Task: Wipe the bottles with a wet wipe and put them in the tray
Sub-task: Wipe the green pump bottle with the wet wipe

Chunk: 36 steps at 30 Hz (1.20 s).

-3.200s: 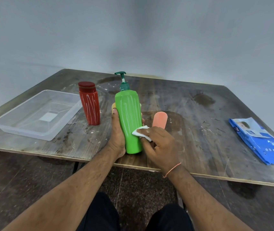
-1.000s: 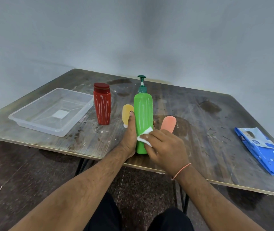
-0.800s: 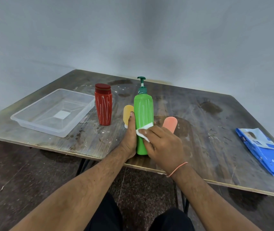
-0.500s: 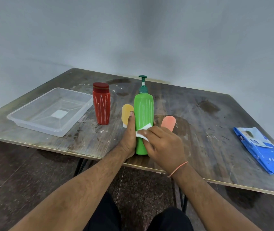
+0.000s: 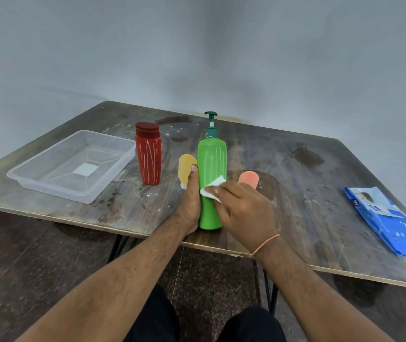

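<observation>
- A worn, stained wooden table (image 5: pixel 295 188) is standing against a plain pale wall (image 5: pixel 197 58); a dark floor is showing below its near edge.
- A green bottle (image 5: pixel 212 169) with a pump top is standing upright near the table's front edge, between the two hands.
- The left hand (image 5: pixel 189 201) is gripping the bottle's left side, thumb lying up along it.
- The right hand (image 5: pixel 242 208) is pinching a white wipe (image 5: pixel 213 188) and pressing it against the bottle's front.
- One clear tray (image 5: pixel 36 180) is sitting at the left, holding nothing.
- Bottles counted: four. One red bottle (image 5: pixel 148 154) is standing beside the tray; one yellow bottle (image 5: pixel 186 169) and one orange bottle (image 5: pixel 249 178) are showing partly behind the hands.
- One blue wipe pack (image 5: pixel 392 223) is lying flat at the right, well apart.
</observation>
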Each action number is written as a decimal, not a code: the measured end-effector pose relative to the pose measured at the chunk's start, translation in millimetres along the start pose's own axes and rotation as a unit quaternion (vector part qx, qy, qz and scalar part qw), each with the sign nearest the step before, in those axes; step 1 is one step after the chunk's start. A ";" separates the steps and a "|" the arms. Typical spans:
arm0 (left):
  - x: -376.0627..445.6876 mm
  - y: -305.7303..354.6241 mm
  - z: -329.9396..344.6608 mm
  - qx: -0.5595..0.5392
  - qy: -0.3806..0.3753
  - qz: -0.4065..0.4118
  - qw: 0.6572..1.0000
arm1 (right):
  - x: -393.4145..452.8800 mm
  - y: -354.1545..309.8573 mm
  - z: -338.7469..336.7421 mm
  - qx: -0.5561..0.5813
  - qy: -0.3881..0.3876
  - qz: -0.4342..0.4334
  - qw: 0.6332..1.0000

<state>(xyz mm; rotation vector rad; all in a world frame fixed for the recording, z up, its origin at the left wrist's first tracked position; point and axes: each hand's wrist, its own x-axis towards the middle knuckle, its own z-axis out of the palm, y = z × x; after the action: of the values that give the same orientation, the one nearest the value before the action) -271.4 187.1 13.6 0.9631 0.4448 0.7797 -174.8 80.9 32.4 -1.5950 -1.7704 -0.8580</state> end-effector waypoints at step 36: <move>-2.9 1.4 2.5 0.001 -0.003 0.016 1.000 | -6.4 6.5 -7.3 0.009 -0.035 0.024 0.999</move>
<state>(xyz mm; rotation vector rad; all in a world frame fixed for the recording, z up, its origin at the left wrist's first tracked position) -272.2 183.9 16.1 0.9771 0.4249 0.8055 -167.6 71.7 32.3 -1.6677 -1.7749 -0.7707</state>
